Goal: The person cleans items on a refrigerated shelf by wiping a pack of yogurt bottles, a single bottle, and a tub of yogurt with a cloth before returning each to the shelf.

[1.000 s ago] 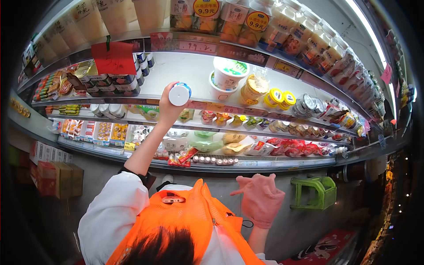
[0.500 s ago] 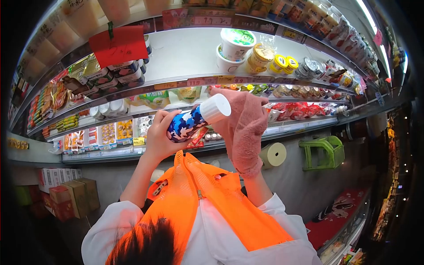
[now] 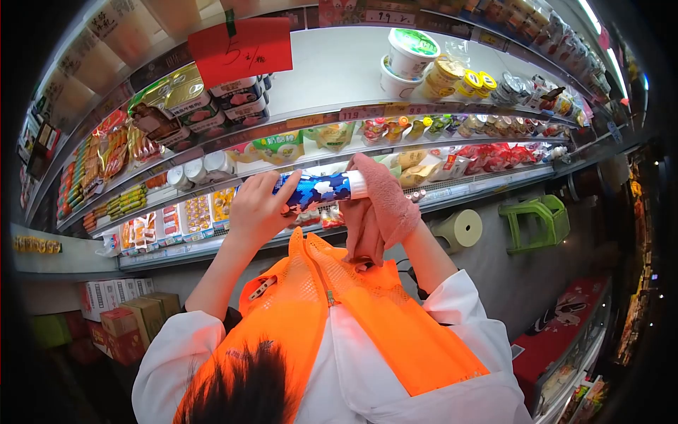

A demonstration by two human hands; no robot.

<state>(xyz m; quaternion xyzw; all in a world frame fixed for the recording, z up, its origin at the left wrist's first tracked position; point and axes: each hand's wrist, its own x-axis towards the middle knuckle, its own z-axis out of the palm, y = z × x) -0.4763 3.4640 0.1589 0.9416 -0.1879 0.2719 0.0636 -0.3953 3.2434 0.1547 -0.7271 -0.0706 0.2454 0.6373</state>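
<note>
My left hand point(image 3: 258, 208) is wrapped round a cylindrical bottle point(image 3: 318, 191) with a blue, navy and white camouflage pattern, held almost level. Its white cap point(image 3: 357, 185) points right. A pink cloth point(image 3: 392, 205) covers my right hand, so only the wrist point(image 3: 421, 244) shows bare below it. Through the cloth, my right hand grips at the cap end of the bottle, with part of the cloth hanging down beneath it. The fingers inside the cloth are hidden.
Ahead, a curved chilled shelf holds stacked cans point(image 3: 240, 99), white tubs point(image 3: 412, 53), snack pouches point(image 3: 279, 146) and trays. A red price sign point(image 3: 241, 51) hangs at upper left. On the floor are a paper roll point(image 3: 462, 230), a green stool point(image 3: 534, 222) and cardboard boxes point(image 3: 152, 311).
The bottle has tipped from slanting upward to nearly level. My cloth-covered right hand has come down and in against its cap end. The view has shifted, moving the shelf rightward in the picture.
</note>
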